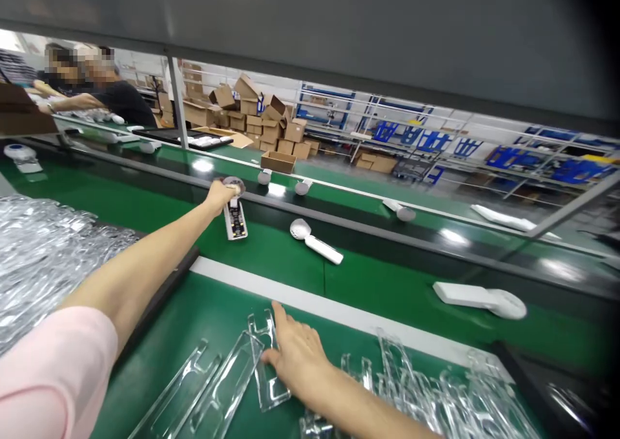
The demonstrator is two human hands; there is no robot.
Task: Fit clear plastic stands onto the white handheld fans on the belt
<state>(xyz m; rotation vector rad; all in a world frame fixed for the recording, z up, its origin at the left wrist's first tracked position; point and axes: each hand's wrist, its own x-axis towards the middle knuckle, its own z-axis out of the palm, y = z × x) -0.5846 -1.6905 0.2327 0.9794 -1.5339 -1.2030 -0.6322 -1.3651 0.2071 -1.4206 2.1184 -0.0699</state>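
Note:
My left hand [220, 195] reaches across to the belt and is closed on the round head of a white handheld fan [236, 221]. Its handle hangs toward me with the dark inside and small parts exposed. To the right of it, a second fan [317, 244] lies on the green belt. Down on the green table my right hand [301, 355] rests over a clear plastic piece [271, 387], thumb and fingers apart. Left of that hand are more clear plastic frames [213, 387]; the piece partly passes under my fingers.
A heap of clear plastic parts [53, 252] lies at left, another pile [436, 400] at right. A white fan [479, 299] sits on the belt at right. A grey panel [310, 32] hangs overhead. Two co-workers [121, 100] sit at far left, beyond the line.

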